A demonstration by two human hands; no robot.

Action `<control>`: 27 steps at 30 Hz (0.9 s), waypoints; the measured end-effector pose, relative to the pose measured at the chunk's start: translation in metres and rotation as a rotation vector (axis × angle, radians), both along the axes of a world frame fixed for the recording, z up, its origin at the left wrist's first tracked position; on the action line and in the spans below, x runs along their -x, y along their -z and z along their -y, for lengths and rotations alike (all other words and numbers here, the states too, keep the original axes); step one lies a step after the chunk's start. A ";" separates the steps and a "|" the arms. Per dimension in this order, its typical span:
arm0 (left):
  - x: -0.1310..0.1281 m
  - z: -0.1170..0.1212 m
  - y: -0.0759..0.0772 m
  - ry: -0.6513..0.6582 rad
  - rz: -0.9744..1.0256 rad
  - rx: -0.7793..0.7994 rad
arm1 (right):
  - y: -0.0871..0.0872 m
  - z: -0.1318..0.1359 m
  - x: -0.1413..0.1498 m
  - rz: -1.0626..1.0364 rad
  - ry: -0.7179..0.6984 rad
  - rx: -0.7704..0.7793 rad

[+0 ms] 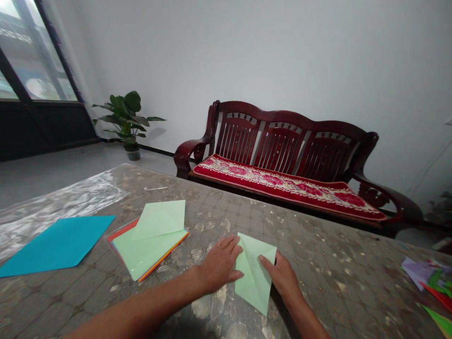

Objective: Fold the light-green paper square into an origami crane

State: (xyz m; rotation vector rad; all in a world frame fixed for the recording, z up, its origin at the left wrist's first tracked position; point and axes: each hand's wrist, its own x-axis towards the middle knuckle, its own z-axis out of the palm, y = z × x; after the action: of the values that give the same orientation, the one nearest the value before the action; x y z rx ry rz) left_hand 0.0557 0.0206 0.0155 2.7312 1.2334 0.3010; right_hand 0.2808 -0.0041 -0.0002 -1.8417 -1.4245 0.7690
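Observation:
A light green sheet of paper with diagonal creases lies in front of me, slightly raised along its right side. My left hand rests on its left edge, fingers laid flat and the thumb stretched apart on the surface. At the right edge, my right hand pinches the sheet, thumb on top and the other fingers hidden behind it. Left of my hands sits a stack of coloured paper, topped by light green sheets. One loose green sheet lies askew across that stack.
A large blue sheet lies on the patterned tablecloth at left, near crinkled clear plastic. Folded coloured paper pieces are at the far right. Beyond the table stand a wooden bench and a potted plant.

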 end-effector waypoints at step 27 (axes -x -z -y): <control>0.007 -0.018 0.016 0.060 0.162 0.013 | 0.005 0.013 0.022 0.572 -0.242 -0.436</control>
State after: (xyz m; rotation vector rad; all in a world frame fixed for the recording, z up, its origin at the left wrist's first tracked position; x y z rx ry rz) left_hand 0.0486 0.0391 -0.0009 2.6659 1.1054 0.4946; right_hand 0.2591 -0.0172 -0.0056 -1.6187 -2.0102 0.0008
